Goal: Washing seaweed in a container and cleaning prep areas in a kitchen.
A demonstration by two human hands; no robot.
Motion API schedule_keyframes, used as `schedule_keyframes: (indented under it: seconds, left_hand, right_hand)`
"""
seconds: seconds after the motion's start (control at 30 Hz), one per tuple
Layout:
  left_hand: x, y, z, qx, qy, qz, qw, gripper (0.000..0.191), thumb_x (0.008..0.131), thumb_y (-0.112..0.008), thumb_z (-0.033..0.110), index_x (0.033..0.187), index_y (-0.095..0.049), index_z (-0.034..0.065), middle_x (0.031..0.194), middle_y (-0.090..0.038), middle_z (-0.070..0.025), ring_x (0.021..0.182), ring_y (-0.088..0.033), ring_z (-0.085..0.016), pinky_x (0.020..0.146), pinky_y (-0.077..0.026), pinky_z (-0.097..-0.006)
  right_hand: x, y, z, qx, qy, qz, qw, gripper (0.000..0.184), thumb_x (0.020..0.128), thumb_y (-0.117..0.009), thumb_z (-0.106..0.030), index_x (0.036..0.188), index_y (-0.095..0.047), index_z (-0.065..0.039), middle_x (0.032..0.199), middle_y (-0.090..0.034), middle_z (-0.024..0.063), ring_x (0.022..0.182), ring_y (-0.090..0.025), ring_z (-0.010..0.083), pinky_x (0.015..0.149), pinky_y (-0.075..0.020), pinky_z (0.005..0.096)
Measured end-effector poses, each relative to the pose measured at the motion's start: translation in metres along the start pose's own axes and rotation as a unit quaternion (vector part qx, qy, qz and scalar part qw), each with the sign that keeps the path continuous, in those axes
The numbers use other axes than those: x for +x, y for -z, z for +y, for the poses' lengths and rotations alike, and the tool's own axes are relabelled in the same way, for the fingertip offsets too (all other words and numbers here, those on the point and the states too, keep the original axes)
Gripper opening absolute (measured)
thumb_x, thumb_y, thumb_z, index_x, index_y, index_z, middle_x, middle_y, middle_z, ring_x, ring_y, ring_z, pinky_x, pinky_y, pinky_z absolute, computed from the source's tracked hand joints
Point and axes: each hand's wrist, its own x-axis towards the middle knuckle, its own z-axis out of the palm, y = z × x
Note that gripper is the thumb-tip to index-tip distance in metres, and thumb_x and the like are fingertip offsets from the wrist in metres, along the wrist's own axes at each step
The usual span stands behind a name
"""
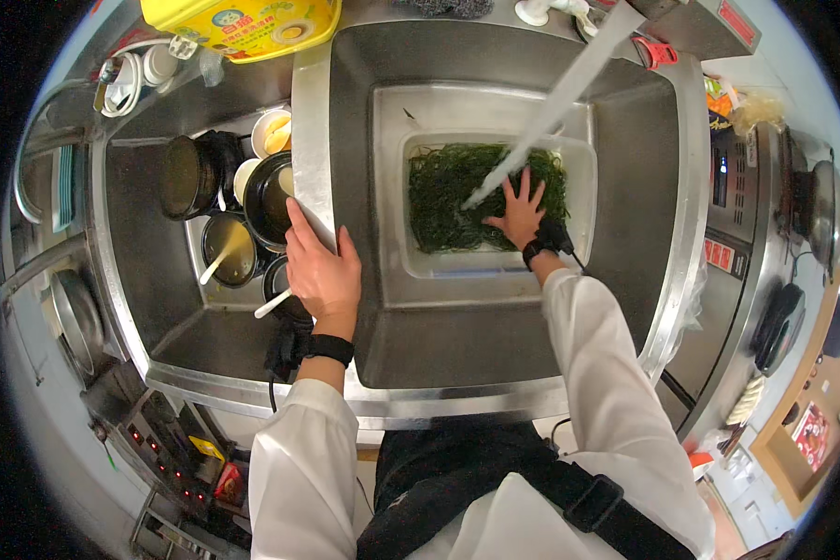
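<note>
A translucent plastic tub (582, 175) stands in the right sink basin and holds a mass of dark green, stringy leaves or seaweed (455, 189). With fingers spread, my right hand (523, 213) presses on the right part of the greens. A white hose or stream of water (532, 133) slants down from the upper right onto them; which one it is, I cannot tell. My left hand (324, 269) rests on the steel divider (313, 140) between the two basins, thumb and fingers apart, with nothing held. Black bowls lie just left of it.
Several black bowls (189, 178), some with pale spoons (217, 266), fill part of the left basin (140, 259) beside white cups (271, 129). A yellow detergent container (252, 28) stands behind. Red scissor-like handles (654, 52) lie at the right basin's back rim.
</note>
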Motion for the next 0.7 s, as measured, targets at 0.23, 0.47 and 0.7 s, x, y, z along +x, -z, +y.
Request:
schedule_keyframes:
  seconds: [0.23, 0.47, 0.7]
  left_hand:
    - [-0.001, -0.001, -0.005, 0.006, 0.009, -0.008, 1.000, 0.078, 0.074, -0.064, 0.024, 0.138, -0.021, 0.0076, 0.101, -0.051, -0.0141, 0.086, -0.054, -0.034, 0.073, -0.045, -0.0414]
    - [0.000, 0.000, -0.004, 0.005, 0.005, 0.004, 1.000, 0.078, 0.074, -0.064, 0.024, 0.138, -0.022, 0.0081, 0.102, -0.051, -0.0142, 0.087, -0.054, -0.034, 0.072, -0.046, -0.0417]
    - [-0.003, -0.001, -0.007, 0.011, 0.016, -0.006, 1.000, 0.077, 0.074, -0.064, 0.024, 0.137, -0.022, 0.0078, 0.102, -0.051, -0.0142, 0.087, -0.054, -0.034, 0.073, -0.046, -0.0415]
  right_hand:
    - [-0.006, -0.020, -0.012, -0.041, 0.282, -0.123, 0.951, 0.085, 0.059, -0.077, -0.042, 0.131, -0.036, -0.024, 0.138, -0.025, 0.0114, 0.124, -0.019, 0.0500, 0.080, -0.0377, 0.0674]
    - [-0.004, -0.024, -0.032, 0.039, -0.104, 0.018, 0.994, 0.073, 0.062, -0.078, -0.017, 0.124, -0.041, -0.012, 0.128, -0.036, 0.0170, 0.108, -0.042, 0.0408, 0.075, -0.0438, 0.0524]
    - [-0.010, -0.018, -0.025, 0.591, -0.101, -0.246, 0.762, 0.063, 0.071, -0.062, -0.003, 0.130, -0.039, -0.007, 0.098, -0.053, 0.0133, 0.089, -0.051, 0.0178, 0.078, -0.0426, 0.0287]
